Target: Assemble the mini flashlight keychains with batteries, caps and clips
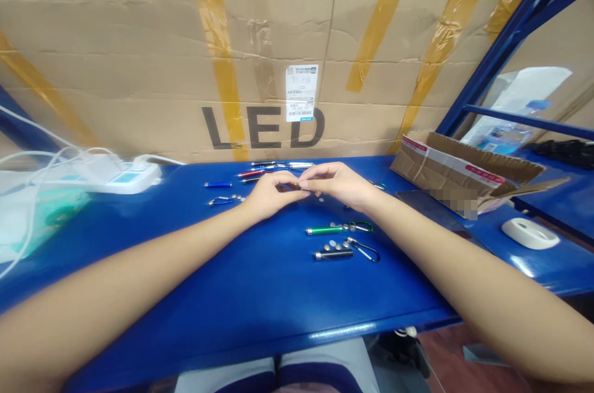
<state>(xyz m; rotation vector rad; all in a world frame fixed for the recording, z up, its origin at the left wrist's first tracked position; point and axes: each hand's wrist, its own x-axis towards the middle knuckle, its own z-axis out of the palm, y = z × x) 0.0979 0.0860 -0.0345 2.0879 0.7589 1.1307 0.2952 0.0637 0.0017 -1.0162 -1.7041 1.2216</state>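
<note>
My left hand and my right hand meet fingertip to fingertip above the middle of the blue table. Both are closed in a pinch, and whatever is between the fingers is too small or hidden to name. Nearer to me lie a green mini flashlight and a black mini flashlight, with small silver button cells and a black carabiner beside them. Left of my hands are a blue mini flashlight and a blue carabiner. Behind them, a red pen-like tube lies among several others.
A large carton marked LED stands along the back of the blue table. An opened cardboard box and a white computer mouse sit at the right. On the left, a white power strip trails cables.
</note>
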